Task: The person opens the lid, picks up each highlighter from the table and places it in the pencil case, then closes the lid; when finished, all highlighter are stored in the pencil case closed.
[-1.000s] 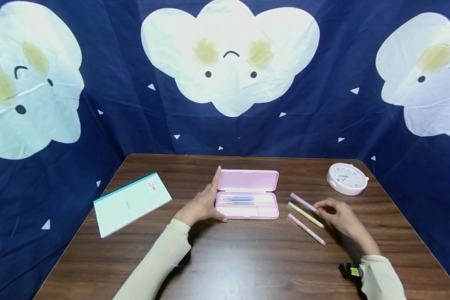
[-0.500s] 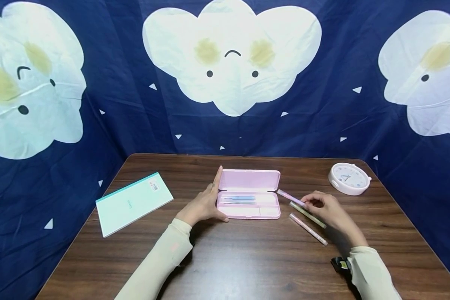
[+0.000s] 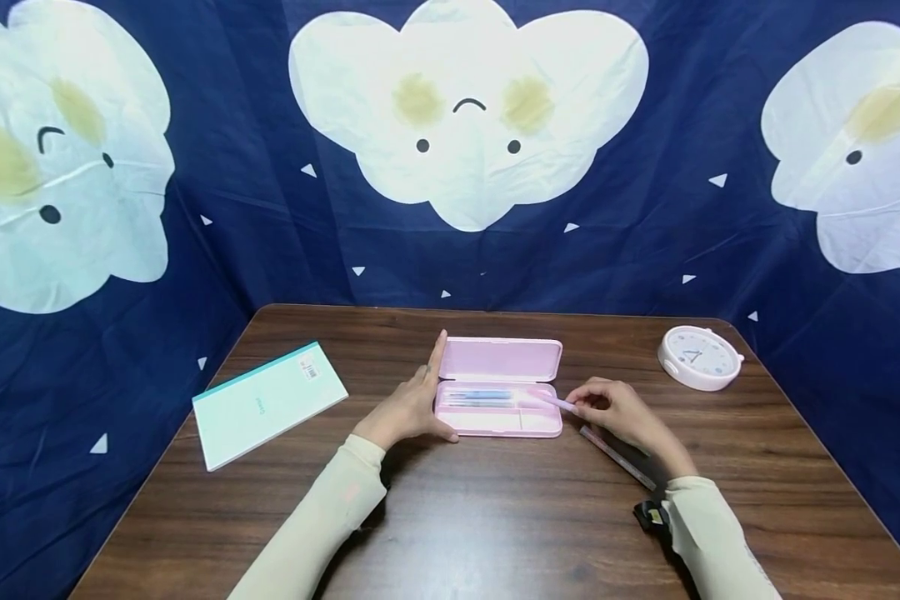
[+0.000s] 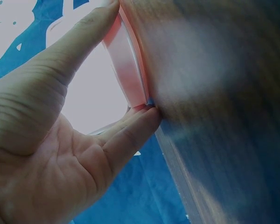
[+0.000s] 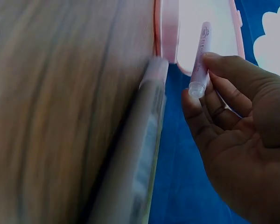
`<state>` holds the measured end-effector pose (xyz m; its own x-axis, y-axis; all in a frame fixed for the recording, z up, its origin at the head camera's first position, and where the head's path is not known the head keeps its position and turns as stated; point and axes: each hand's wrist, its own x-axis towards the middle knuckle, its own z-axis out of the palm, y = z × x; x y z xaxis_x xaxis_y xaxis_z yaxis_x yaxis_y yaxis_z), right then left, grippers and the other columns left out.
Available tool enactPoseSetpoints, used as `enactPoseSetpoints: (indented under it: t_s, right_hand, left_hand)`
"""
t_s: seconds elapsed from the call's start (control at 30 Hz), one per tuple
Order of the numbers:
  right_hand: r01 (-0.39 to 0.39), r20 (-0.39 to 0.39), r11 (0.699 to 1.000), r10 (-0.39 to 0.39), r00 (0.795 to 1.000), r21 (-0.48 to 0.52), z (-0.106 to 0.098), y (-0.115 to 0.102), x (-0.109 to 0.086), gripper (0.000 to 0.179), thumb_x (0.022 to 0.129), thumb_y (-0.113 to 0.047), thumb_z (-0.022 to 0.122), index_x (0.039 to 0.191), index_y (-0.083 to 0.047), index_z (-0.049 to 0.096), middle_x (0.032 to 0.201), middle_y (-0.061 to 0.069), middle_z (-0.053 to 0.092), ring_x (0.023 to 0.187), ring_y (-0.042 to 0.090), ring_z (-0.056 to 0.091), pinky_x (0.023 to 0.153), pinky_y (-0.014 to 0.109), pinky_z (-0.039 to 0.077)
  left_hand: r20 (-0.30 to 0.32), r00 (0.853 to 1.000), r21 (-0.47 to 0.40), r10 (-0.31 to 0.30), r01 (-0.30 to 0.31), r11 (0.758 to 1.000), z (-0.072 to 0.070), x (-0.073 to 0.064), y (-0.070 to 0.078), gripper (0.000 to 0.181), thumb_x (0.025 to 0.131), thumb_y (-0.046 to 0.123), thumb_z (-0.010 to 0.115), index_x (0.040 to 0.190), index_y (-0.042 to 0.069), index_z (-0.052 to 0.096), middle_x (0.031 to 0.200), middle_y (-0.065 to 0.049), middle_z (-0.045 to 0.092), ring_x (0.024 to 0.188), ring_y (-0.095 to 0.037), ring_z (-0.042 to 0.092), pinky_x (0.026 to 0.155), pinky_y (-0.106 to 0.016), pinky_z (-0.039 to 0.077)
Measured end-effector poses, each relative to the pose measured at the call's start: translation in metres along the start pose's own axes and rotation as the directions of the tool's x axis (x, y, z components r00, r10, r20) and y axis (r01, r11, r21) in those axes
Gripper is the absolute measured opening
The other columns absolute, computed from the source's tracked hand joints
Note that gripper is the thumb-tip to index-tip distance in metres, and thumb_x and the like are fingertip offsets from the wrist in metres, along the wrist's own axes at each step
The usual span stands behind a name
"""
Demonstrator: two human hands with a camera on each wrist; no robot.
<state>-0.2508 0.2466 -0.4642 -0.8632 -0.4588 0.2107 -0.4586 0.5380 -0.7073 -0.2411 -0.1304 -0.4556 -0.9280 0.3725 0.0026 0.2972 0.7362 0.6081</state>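
An open pink pencil case (image 3: 480,423) lies mid-table, its lid tilted back. Several slim blue and grey pens (image 3: 478,396) rest in its long compartment. My left hand (image 3: 401,408) spans the case's left end, thumb at the front corner and a straight finger along the lid's edge; thumb and fingertips touch the case (image 4: 126,65) in the left wrist view. Between thumb and fingers, my right hand (image 3: 621,414) pinches a pinkish-purple pen (image 5: 201,60), its far end over the case's right side. Below that hand lies a pink pen (image 3: 617,458); a yellow pen is mostly hidden behind the hand.
A mint-green notebook (image 3: 270,407) lies at the left of the brown wooden table (image 3: 480,533). Toward the back right stands a white round clock (image 3: 699,358). Blue cloth printed with clouds (image 3: 465,108) surrounds the table's back and sides.
My right hand has carried the pinkish-purple pen leftward from beside the other pens to the case's right side. The left hand stays on the case's left end.
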Motion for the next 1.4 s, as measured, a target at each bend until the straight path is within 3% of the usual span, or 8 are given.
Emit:
enactPoseSetpoints:
  t_s: [0.23,0.43,0.63,0.77,0.97,1.27,1.4]
  right_hand:
    - [0.010,0.042,1.000,-0.010,0.999,0.011,0.020,-0.010,0.021,0.008,0.097,0.004,0.076,0.102,-0.002,0.080,0.093,0.000,0.071,0.085,0.006,0.060,0.076,0.025,0.053]
    - [-0.032,0.088,0.991,0.021,0.996,0.132,0.039,-0.025,0.038,0.009,0.095,0.006,0.075,0.102,0.002,0.079,0.094,0.004,0.069,0.088,0.011,0.059,0.078,0.023,0.051]
    - [0.065,0.098,0.990,-0.077,0.992,0.124,0.057,-0.036,0.057,0.008,0.093,0.007,0.075,0.099,0.003,0.080,0.089,0.004,0.069,0.084,0.009,0.059,0.077,0.024,0.052]
    - [0.071,0.127,0.989,-0.087,0.988,0.129,0.066,-0.040,0.067,0.008,0.094,0.007,0.074,0.099,0.003,0.080,0.089,0.002,0.068,0.084,0.008,0.058,0.077,0.023,0.052]
    - [0.090,0.139,0.988,-0.107,0.984,0.124,0.074,-0.044,0.076,0.010,0.094,0.007,0.074,0.099,0.002,0.080,0.092,0.003,0.069,0.086,0.011,0.059,0.078,0.024,0.052]
    - [0.105,0.144,0.988,-0.120,0.982,0.110,0.076,-0.045,0.082,0.009,0.094,0.007,0.074,0.098,0.002,0.080,0.092,0.004,0.071,0.087,0.012,0.059,0.079,0.026,0.052]
    - [0.116,0.139,0.988,-0.129,0.982,0.098,0.076,-0.044,0.084,0.008,0.092,0.009,0.075,0.096,0.004,0.079,0.089,0.005,0.071,0.085,0.011,0.059,0.078,0.026,0.052]
  left_hand:
    - [-0.004,1.000,-0.002,-0.001,0.001,1.000,0.001,-0.003,-0.003,0.168,0.066,0.030,0.108,0.171,0.031,-0.023,0.168,-0.040,0.029,0.142,-0.061,0.048,0.114,-0.066,0.044]
    - [0.000,1.000,-0.007,-0.014,0.014,1.000,0.002,-0.003,-0.003,0.167,0.066,0.031,0.108,0.171,0.031,-0.022,0.168,-0.040,0.028,0.144,-0.062,0.045,0.114,-0.068,0.043]
    - [0.002,1.000,0.008,-0.015,0.015,1.000,0.002,0.000,-0.002,0.168,0.067,0.031,0.108,0.171,0.033,-0.023,0.168,-0.039,0.030,0.140,-0.062,0.049,0.112,-0.067,0.047]
    - [0.001,1.000,0.010,-0.015,0.015,1.000,0.001,0.000,0.000,0.167,0.068,0.031,0.108,0.171,0.034,-0.023,0.166,-0.039,0.033,0.136,-0.062,0.053,0.110,-0.066,0.048]
    - [0.003,1.000,-0.001,-0.007,0.007,1.000,0.001,0.002,-0.004,0.167,0.067,0.029,0.108,0.171,0.032,-0.023,0.163,-0.043,0.034,0.134,-0.065,0.053,0.109,-0.069,0.048]
    - [-0.014,0.999,0.015,0.038,-0.038,0.999,0.016,0.017,-0.031,0.175,0.060,0.044,0.109,0.167,0.042,-0.029,0.161,-0.045,0.036,0.130,-0.068,0.054,0.103,-0.072,0.050]
    - [-0.014,0.999,0.016,0.033,-0.033,0.999,0.012,0.013,-0.023,0.174,0.061,0.041,0.110,0.168,0.038,-0.027,0.161,-0.043,0.037,0.129,-0.066,0.056,0.103,-0.071,0.051]
